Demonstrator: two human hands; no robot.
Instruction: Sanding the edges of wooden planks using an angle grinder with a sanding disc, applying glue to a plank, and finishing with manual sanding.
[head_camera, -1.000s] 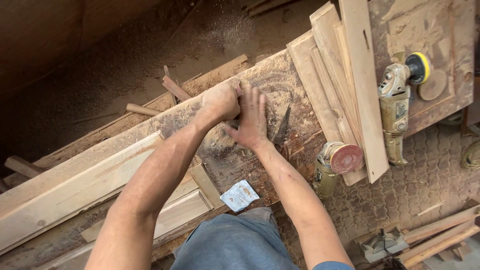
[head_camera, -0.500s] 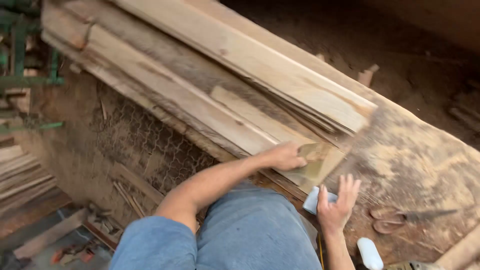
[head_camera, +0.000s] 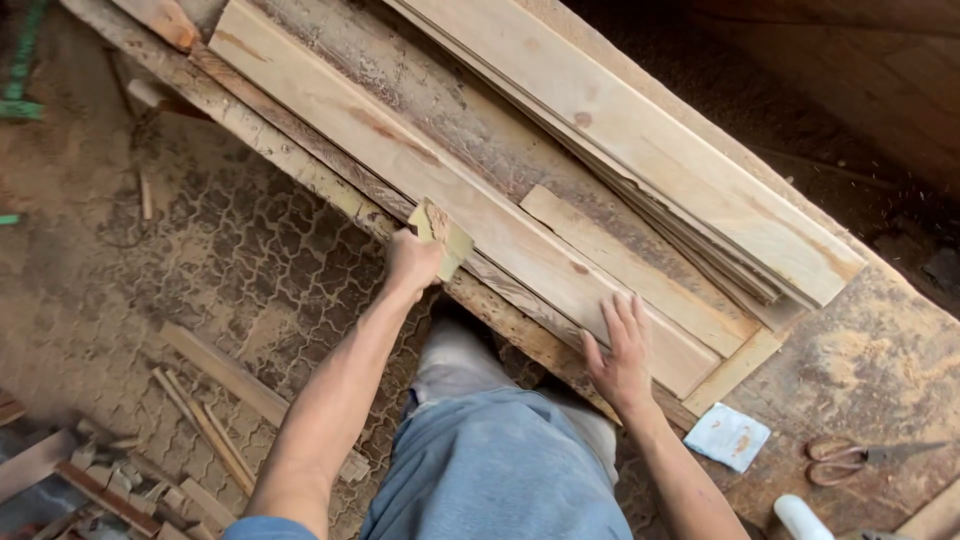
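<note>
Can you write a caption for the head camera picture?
Left hand holds sandpaper; right hand rests flat on a plank.

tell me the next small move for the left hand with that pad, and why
Probably lay the pad flat on the plank and stroke along it. The left hand holds the pad tilted at the plank's near edge, and the right hand is pressed flat on the same plank, seemingly steadying it.

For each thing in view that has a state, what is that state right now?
left hand: closed, gripping the small sanding pad on edge at the board
right hand: open, flat on the long board
scissors: lying flat on the bench, blades closed
small blue-white packet: lying flat near the bench edge
</note>
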